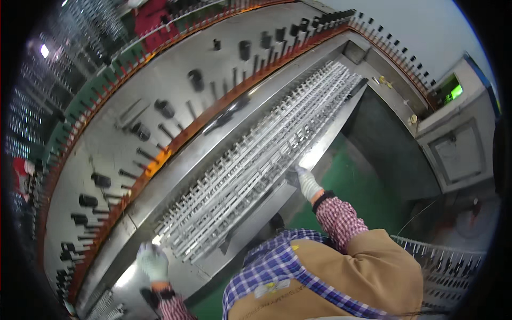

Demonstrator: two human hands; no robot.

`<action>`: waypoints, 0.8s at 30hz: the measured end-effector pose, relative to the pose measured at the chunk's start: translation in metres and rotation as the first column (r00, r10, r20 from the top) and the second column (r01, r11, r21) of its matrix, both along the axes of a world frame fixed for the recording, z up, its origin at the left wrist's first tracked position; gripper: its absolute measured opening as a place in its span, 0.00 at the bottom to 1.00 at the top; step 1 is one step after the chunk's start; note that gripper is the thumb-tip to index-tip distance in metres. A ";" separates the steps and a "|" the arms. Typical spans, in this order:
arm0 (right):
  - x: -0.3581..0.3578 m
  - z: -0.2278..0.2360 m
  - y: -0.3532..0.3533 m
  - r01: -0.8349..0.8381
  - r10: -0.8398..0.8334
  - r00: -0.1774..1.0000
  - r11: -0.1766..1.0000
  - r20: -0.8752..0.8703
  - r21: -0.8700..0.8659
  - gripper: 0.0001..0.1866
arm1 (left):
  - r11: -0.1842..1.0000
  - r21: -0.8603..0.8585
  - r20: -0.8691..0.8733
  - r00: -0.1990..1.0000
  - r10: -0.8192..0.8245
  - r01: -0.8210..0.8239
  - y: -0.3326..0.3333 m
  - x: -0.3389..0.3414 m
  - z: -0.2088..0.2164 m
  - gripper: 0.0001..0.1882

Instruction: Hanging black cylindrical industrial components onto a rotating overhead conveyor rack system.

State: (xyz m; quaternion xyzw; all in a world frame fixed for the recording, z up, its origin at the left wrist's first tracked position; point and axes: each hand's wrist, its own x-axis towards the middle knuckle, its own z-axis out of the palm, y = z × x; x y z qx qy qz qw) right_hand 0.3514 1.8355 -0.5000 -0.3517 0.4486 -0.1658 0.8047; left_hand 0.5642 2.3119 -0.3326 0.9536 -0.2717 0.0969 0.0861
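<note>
A long bundle of metal racks (250,160), lined with rows of short pegs, lies slantwise on the steel bench (125,226) in front of me. My left hand (153,261), in a pale glove, is beside the bundle's near left end; its fingertips are not clear enough to show a grip. At the bundle's front edge, around the middle of its length, is my gloved right hand (308,184). Its fingers are drawn together against the edge, beside a small dark bracket, and whatever is between them is hidden.
Beyond the bench runs an orange-brown rail (213,109) with black upright pegs, some carrying black cylinders (196,80). At right stands a pale machine housing (456,144) with a lit green panel. More pegged racks (442,264) stand at lower right. A person in red (152,21) is far back.
</note>
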 end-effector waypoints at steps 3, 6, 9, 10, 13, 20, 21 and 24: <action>0.032 0.022 -0.045 0.207 -0.243 0.939 0.965 0.242 0.163 0.30 | 0.996 -0.021 0.014 0.996 -0.086 0.087 0.005 -0.036 0.068 0.08; 0.019 0.053 -0.099 0.334 -0.402 0.864 0.908 0.302 0.252 0.34 | 0.973 0.231 -0.080 0.996 0.027 -0.008 -0.039 -0.131 0.112 0.11; 0.008 0.040 -0.110 0.169 -0.438 0.714 0.865 0.546 0.473 0.28 | 0.988 0.148 -0.085 0.994 0.067 -0.054 -0.043 -0.149 0.116 0.11; 0.000 0.042 -0.108 -0.009 -0.434 0.570 0.846 0.698 0.533 0.25 | 0.986 0.146 -0.088 0.992 0.090 -0.076 -0.038 -0.148 0.111 0.12; -0.027 0.096 -0.093 0.001 -0.277 0.746 0.910 0.606 0.414 0.23 | 0.918 0.377 -0.110 0.979 0.174 -0.121 0.029 -0.143 0.063 0.14; -0.047 0.158 -0.102 0.000 -0.045 0.848 0.996 0.528 0.085 0.31 | 0.810 0.548 -0.311 0.849 0.427 -0.207 -0.005 -0.177 0.075 0.16; -0.055 0.172 -0.111 -0.124 0.139 0.833 0.990 0.535 -0.064 0.29 | 0.806 0.551 -0.338 0.826 0.451 -0.215 -0.011 -0.182 0.077 0.17; -0.080 0.182 -0.118 -0.051 0.070 0.919 0.997 0.387 -0.060 0.27 | 0.791 0.560 -0.402 0.754 0.520 -0.246 -0.026 -0.199 0.079 0.17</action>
